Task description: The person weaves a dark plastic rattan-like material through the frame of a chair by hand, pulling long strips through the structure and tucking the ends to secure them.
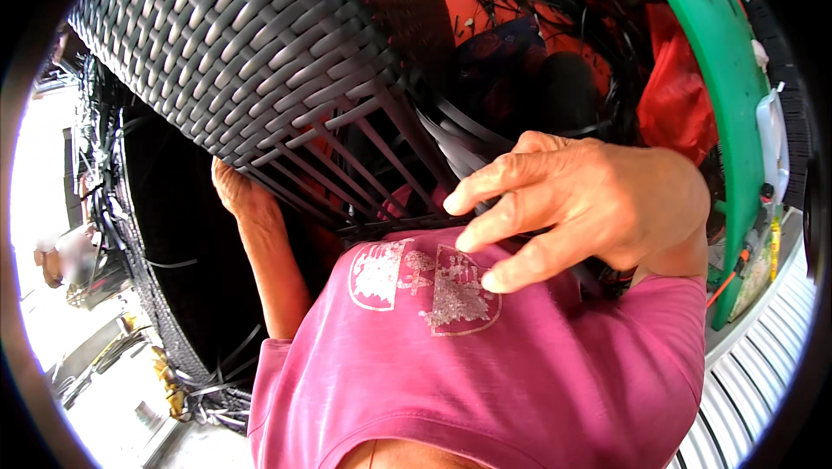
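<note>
Woven dark wicker piece (234, 44) fills the upper left of my view, slanting down toward my chest; its close weave ends along a lower edge, where bare slats (368, 157) run on with open gaps between them. My left hand (232, 187) is at the piece's lower left edge, fingers mostly hidden; cannot tell how firmly they close. My right hand (563, 200) is released, fingers bent and spread, in front of my pink shirt (520, 365), right of the slats. On its right, the green desk's (732, 96) curved edge bounds the room; the red bag (676, 100) lies inside that curve.
</note>
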`<action>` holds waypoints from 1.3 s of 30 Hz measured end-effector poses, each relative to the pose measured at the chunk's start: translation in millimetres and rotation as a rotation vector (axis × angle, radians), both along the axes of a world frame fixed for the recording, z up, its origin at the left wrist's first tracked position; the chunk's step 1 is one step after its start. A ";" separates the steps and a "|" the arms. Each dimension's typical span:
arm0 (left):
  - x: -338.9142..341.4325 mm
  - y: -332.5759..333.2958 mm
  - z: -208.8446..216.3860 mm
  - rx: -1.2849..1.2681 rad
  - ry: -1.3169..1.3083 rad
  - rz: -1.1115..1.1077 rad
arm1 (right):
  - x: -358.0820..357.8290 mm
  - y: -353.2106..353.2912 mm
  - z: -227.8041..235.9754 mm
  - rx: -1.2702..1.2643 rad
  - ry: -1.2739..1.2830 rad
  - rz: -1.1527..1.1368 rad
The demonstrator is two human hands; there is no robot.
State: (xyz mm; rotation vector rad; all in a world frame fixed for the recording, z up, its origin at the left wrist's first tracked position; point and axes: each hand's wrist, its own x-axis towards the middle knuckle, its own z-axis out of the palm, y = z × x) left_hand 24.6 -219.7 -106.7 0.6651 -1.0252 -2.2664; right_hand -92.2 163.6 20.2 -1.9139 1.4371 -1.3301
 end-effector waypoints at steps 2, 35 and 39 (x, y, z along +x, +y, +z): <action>-4.3 10.8 10.4 -0.015 -0.088 0.046 | -12.6 3.3 -15.3 -0.149 -0.263 -0.017; 10.4 61.6 38.3 -0.877 -0.344 0.450 | -7.0 19.8 -49.9 -0.598 -0.248 -0.418; 5.5 124.0 79.9 -1.374 -0.200 0.361 | -32.4 37.4 -76.0 -0.676 -0.449 -0.291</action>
